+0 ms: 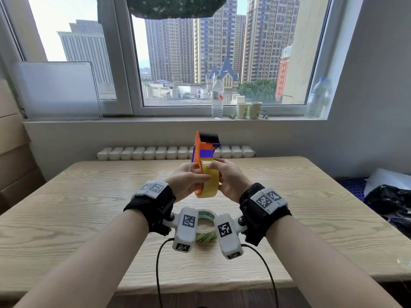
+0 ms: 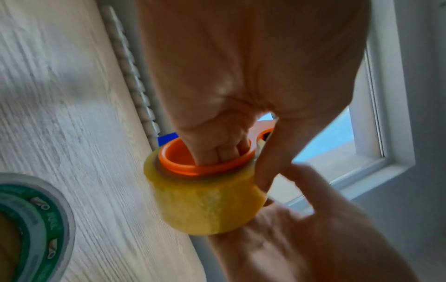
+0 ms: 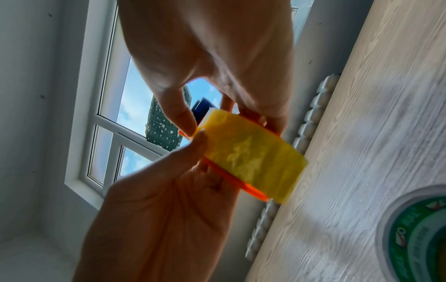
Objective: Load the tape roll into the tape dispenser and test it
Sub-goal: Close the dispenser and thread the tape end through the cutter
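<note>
**Yellow tape roll sits on the dispenser hub, both hands around it above the table**

From my remote seat I see the tape dispenser (image 1: 201, 150) held upright in the air over the wooden table (image 1: 89, 207), its black roller end pointing up toward the window and its orange side plate facing left. The yellow tape roll (image 1: 208, 181) sits at the dispenser's lower end, and my left wrist view shows it threaded over the orange hub (image 2: 183, 160), whose rim stands out beyond the roll's edge.

My left hand (image 1: 186, 181) grips the dispenser: several curled fingers (image 2: 224, 150) reach down into the hollow hub while the thumb lies across the roll's outer face. My right hand (image 1: 229, 181) holds the tape roll from the other side, its thumb and fingers curled round the band; the right wrist view shows the thumb tip at the roll's upper corner, touching the left thumb. Whether a loose end of tape is being pinched there I cannot tell.

A second roll, with green print (image 1: 205, 225), lies flat on the table just below the hands, between the two wrist cameras. On the windowsill stand a clear plastic bottle (image 1: 217, 96) and two paper cups (image 1: 249, 110) just beside it.
</note>
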